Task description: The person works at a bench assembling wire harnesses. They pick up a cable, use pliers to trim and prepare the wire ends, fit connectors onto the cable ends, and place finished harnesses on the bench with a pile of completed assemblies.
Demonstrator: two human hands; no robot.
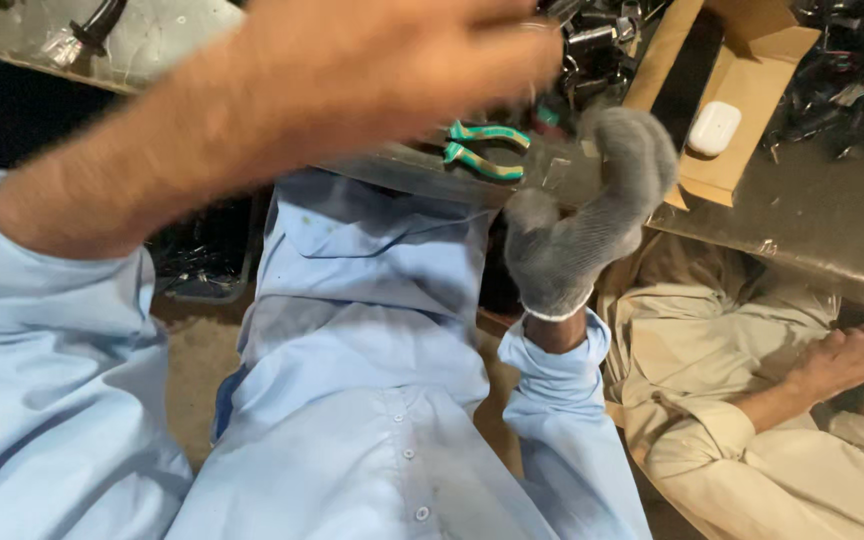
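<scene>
My left hand (382,60) is bare, raised close to the camera and blurred by motion, so what it holds cannot be made out. It hangs over the metal table (812,210). My right hand (587,215) wears a grey knit glove. Its fingers are curled shut at the table's near edge, with nothing visible in them. A pair of pliers (487,150) with green and cream handles lies on the table edge, just left of the gloved hand and under my left fingers.
An open cardboard box (752,60) holds a small white case (714,128). Heaps of dark metal parts and wires (852,80) lie at the table's back. A co-worker in a beige shirt sits at the right, one hand (852,355) below the table.
</scene>
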